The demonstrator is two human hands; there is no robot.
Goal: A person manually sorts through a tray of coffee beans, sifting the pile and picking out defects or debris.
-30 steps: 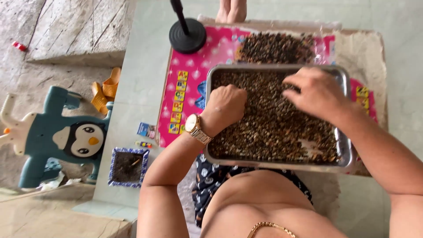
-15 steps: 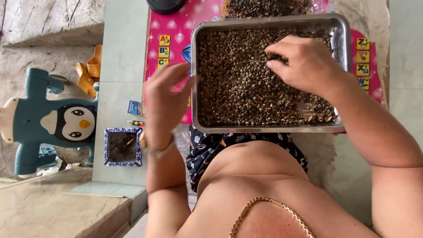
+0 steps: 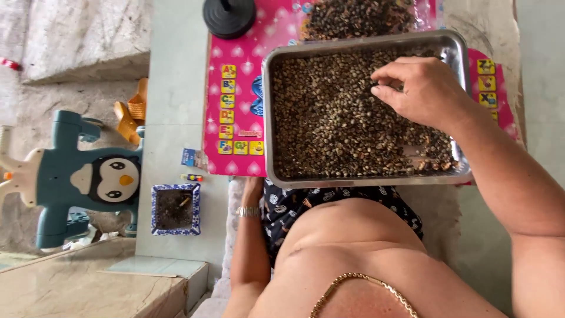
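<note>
Your right hand (image 3: pixel 426 88) rests on beans (image 3: pixel 329 123) at tray's (image 3: pixel 269 118) two o'clock, thumb and forefinger pinching among them, likely picking out one. Left hand (image 3: pixel 254 189) tucked below tray's seven o'clock corner, perhaps steadying; fingers hidden, cannot tell.

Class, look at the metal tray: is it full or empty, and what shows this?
Full. The metal tray is covered almost wall to wall with small brown beans; the right hand rests among them.
</note>
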